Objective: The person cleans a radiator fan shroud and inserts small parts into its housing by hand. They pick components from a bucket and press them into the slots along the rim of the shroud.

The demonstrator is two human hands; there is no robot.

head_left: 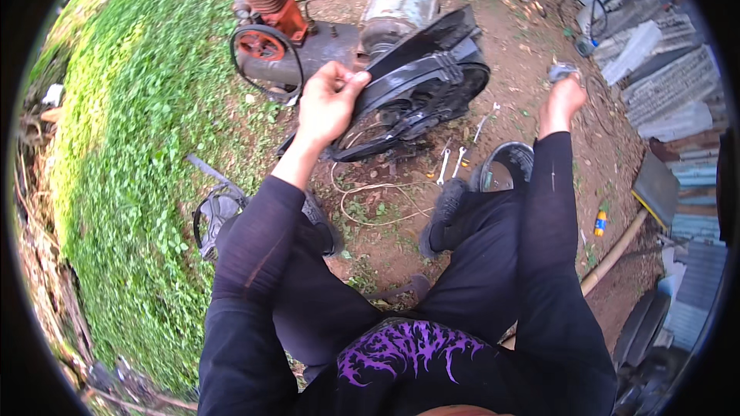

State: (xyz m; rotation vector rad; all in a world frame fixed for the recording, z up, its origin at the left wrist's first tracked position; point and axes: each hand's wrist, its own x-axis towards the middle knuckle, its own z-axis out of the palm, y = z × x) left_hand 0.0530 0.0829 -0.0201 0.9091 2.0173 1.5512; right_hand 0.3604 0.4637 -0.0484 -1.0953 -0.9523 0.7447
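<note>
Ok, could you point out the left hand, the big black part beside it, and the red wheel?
Left hand (327,105): head view, back of the hand.
Big black part (408,75): head view, its long upper strip.
Red wheel (260,44): head view, near its hub.

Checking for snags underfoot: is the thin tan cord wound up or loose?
Loose: the tan cord spreads in wide, open loops over the dirt between the shoes, near the black plastic housing in the left hand.

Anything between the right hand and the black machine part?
Nothing visible: only bare dirt shows between the right hand and the black machine part. The wrenches lie on the ground nearer the feet, off that line.
</note>
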